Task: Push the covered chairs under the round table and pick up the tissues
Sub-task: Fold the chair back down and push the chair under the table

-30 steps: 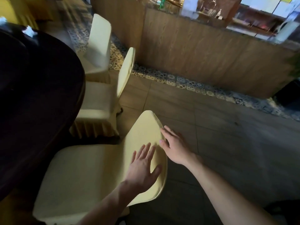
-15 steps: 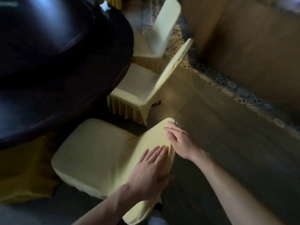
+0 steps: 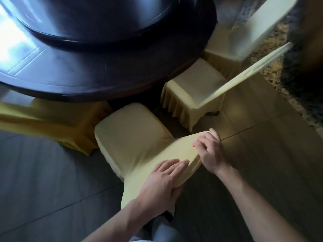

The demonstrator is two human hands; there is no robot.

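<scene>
A pale yellow covered chair point(image 3: 132, 137) stands in front of me with its seat pointing at the dark round table point(image 3: 108, 74). My left hand point(image 3: 162, 182) grips the top of its backrest, fingers flat on the front and thumb behind. My right hand point(image 3: 208, 151) curls over the backrest's upper right edge. The front of the seat just reaches the table's rim. No tissues are in view.
A second covered chair point(image 3: 194, 91) stands to the right, partly under the table, and a third point(image 3: 248, 34) beyond it. A raised dark turntable point(image 3: 97, 20) sits on the table. A yellow table skirt point(image 3: 52, 119) hangs at left. Tiled floor lies around me.
The chair has slid toward the table with both hands on its backrest. My right fingers have curled over the top edge. My view has tilted down and toward the table.
</scene>
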